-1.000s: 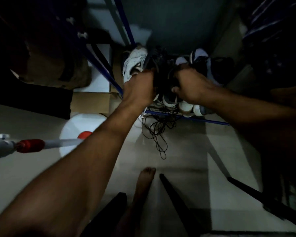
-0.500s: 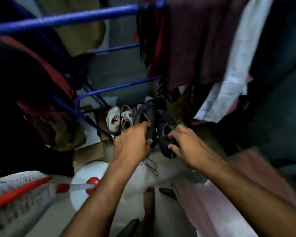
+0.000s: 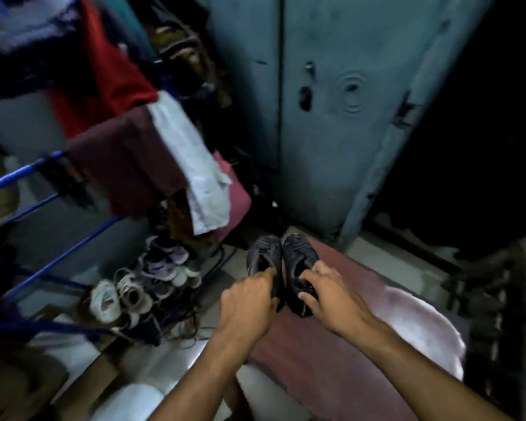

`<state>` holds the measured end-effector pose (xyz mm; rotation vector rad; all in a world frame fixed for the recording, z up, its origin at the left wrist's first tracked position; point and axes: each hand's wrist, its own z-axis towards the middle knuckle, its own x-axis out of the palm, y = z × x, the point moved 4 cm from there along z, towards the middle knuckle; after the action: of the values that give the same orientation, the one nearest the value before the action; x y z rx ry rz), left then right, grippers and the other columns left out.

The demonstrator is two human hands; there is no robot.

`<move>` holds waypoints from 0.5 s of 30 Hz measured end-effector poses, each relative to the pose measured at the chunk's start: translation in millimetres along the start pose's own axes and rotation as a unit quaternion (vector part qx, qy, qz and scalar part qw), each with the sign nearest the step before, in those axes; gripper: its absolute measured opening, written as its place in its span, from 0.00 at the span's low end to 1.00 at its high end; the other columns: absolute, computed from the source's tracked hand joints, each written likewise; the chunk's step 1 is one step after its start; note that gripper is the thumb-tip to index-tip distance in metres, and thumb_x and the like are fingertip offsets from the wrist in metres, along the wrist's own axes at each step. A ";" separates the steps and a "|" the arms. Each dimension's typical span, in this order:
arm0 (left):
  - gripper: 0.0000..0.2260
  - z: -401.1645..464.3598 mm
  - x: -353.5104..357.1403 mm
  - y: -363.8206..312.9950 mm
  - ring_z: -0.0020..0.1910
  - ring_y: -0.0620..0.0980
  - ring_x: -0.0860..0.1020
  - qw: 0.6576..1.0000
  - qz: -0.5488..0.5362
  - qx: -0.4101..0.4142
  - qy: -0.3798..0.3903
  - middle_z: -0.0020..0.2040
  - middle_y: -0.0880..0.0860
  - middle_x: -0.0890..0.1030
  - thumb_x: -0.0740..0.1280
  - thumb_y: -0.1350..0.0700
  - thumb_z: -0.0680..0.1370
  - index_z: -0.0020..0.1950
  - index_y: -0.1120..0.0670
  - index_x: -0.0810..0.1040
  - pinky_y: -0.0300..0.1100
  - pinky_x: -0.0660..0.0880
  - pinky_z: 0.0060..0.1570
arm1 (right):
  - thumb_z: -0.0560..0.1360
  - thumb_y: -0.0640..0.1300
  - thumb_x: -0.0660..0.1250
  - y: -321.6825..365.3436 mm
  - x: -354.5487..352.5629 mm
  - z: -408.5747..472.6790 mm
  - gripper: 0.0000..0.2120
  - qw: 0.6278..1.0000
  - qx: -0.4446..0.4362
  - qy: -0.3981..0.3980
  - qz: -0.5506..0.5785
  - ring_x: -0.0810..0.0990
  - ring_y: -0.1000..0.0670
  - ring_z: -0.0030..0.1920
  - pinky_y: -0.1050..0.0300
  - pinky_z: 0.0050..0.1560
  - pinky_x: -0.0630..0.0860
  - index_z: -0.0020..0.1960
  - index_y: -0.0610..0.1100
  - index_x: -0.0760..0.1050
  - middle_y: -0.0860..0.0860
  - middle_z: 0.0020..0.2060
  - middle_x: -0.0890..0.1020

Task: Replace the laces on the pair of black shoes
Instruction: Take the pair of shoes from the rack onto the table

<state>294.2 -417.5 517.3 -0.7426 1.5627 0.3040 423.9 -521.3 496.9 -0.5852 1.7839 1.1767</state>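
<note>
Both shoes are now off the rack. Left hand (image 3: 246,302) grips the left black mesh shoe (image 3: 263,253) by its collar, right hand (image 3: 327,291) grips the right black mesh shoe (image 3: 299,256); the pair sits side by side at frame centre, over the maroon mat (image 3: 322,354). A second ago they were still among the pale sneakers (image 3: 140,287) at lower left (view has swung right too). Fetching looks done; unlacing not started, laces too dark to make out.
</note>
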 end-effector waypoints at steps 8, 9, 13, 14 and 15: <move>0.17 19.9 59.5 -128.2 0.60 0.58 0.80 0.986 0.020 0.146 0.072 0.64 0.50 0.79 0.67 0.46 0.81 0.68 0.47 0.67 0.50 0.75 0.50 | 0.79 0.47 0.68 -108.6 -13.4 -97.8 0.10 0.986 0.153 -0.054 0.036 0.73 0.49 0.56 0.53 0.56 0.75 0.60 0.50 0.76 0.54 0.54 0.71; 0.17 19.3 68.4 -136.7 0.60 0.59 0.80 0.984 0.022 0.157 0.079 0.64 0.50 0.79 0.66 0.46 0.81 0.68 0.47 0.67 0.50 0.75 0.50 | 0.79 0.47 0.68 -117.0 -10.0 -105.1 0.10 0.984 0.167 -0.055 0.036 0.72 0.50 0.57 0.53 0.57 0.75 0.60 0.51 0.76 0.54 0.55 0.71; 0.16 23.9 108.2 -161.4 0.59 0.58 0.80 0.976 0.030 0.196 0.090 0.63 0.49 0.79 0.65 0.49 0.82 0.68 0.48 0.67 0.49 0.76 0.50 | 0.78 0.43 0.67 -154.5 20.4 -120.3 0.11 0.970 0.237 -0.025 0.055 0.73 0.49 0.59 0.55 0.57 0.74 0.60 0.51 0.76 0.54 0.58 0.71; 0.15 25.8 122.7 -165.2 0.59 0.58 0.80 0.972 0.045 0.206 0.101 0.62 0.49 0.79 0.65 0.49 0.82 0.68 0.48 0.68 0.49 0.76 0.49 | 0.78 0.43 0.66 -163.7 29.2 -123.1 0.11 0.962 0.260 -0.026 0.082 0.74 0.47 0.59 0.54 0.58 0.74 0.59 0.51 0.77 0.52 0.58 0.72; 0.15 26.9 133.0 -166.8 0.57 0.58 0.81 0.969 0.051 0.213 0.110 0.60 0.50 0.80 0.67 0.50 0.81 0.66 0.49 0.70 0.49 0.77 0.46 | 0.77 0.43 0.66 -171.4 38.2 -124.3 0.11 0.957 0.272 -0.025 0.100 0.75 0.45 0.60 0.52 0.58 0.75 0.59 0.50 0.77 0.50 0.59 0.73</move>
<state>421.7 -563.6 424.3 -0.3676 1.8005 -0.0467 484.3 -704.3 401.2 -0.0506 2.0431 0.7598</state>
